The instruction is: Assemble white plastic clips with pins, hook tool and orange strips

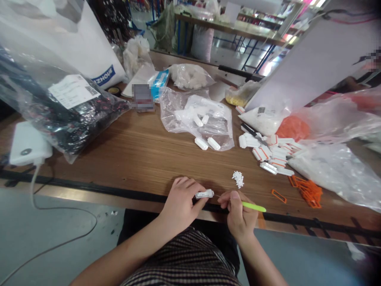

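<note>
My left hand (181,204) is closed on a small white plastic part (204,194) at the near edge of the wooden table (133,159). My right hand (238,214) pinches a thin tool with a lime-green handle (253,207), and its fine tip points toward the white part. Just beyond my hands lies a small heap of tiny white pieces (238,178). Orange rectangular frames (309,192) are scattered to the right.
A clear open bag with white cylinders (202,119) lies mid-table. White and orange assembled parts (272,153) are piled to the right beside more plastic bags (333,167). A big bag of dark fabric (59,107) and a white device (28,145) with a cable sit left.
</note>
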